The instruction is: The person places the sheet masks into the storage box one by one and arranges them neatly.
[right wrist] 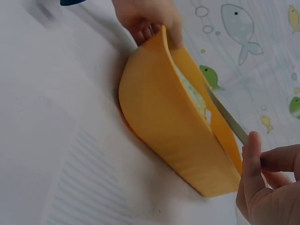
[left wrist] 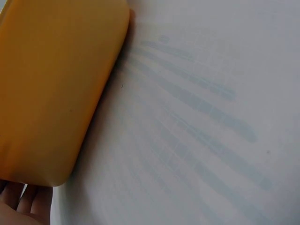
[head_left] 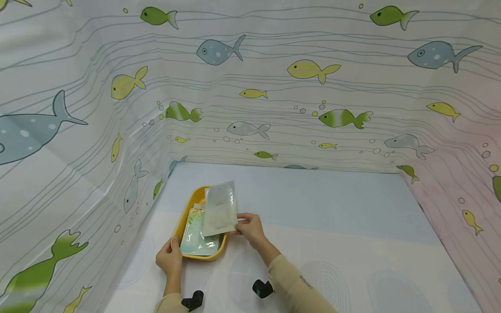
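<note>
My left hand [head_left: 170, 256] grips the near left corner of a yellow plastic basket [head_left: 201, 258], thumb over the rim and fingers under it outside. Between thumb and fingers, my right hand [head_left: 250, 228] pinches the lower right corner of a pale sheet mask packet [head_left: 220, 206], which tilts above the basket's right side. A light green packet [head_left: 197, 237] with a floral print lies inside, partly covered by the pale one. In the right wrist view the held packet [right wrist: 227, 115] appears edge-on over the rim. The left wrist view shows mostly the basket's outer wall [left wrist: 61, 89].
The basket stands at the left of a pale patterned table surface [head_left: 313, 226]. Fish-printed sheeting [head_left: 274, 100] encloses the back and sides. Black wrist devices, one on the left [head_left: 193, 301] and another on the right [head_left: 262, 288], sit by the sleeves.
</note>
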Tool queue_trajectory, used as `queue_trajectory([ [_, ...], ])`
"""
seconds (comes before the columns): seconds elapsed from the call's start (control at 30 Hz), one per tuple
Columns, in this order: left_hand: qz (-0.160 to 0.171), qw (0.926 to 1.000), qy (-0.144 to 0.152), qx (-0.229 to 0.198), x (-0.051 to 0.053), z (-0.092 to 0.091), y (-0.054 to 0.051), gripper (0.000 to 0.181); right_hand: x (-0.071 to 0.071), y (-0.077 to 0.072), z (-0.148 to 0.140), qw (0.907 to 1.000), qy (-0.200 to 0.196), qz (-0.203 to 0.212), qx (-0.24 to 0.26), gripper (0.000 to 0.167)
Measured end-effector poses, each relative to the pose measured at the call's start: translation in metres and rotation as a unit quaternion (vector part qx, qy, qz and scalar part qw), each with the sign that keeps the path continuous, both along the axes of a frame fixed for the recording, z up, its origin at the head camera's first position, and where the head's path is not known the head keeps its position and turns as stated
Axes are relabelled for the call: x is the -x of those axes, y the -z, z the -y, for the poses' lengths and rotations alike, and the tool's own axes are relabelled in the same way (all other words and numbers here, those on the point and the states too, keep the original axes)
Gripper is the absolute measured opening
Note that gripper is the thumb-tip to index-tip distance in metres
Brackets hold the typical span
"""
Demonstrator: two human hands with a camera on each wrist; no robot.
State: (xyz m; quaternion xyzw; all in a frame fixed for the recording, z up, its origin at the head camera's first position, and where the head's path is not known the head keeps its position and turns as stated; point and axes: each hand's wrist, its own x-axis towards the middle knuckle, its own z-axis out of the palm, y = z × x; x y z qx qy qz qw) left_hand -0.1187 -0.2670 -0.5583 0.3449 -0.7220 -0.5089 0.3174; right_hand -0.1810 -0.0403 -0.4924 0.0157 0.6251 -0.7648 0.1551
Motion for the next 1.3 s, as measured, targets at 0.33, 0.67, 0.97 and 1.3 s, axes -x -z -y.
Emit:
queue_trajectory([
  [0.33,0.006,1.0000,-0.004,-0.001,0.000,0.000,-0.001,0.032,-0.007,0.013,0.024,0.9998,0.006,-0.006,-0.016,0.035],
  [0.67,-0.001,1.0000,-0.005,0.006,0.000,-0.002,-0.002,0.031,-0.013,0.013,0.039,0.9963,0.004,-0.029,-0.080,0.035],
  [0.97,-0.005,1.0000,0.000,-0.001,0.000,-0.001,0.000,0.032,-0.011,0.017,0.039,0.9858,-0.033,-0.082,-0.143,0.028],
  [1.3,-0.002,1.0000,0.001,0.004,0.000,-0.001,0.000,0.032,-0.012,0.015,0.039,0.9408,-0.055,-0.185,-0.279,0.025],
])
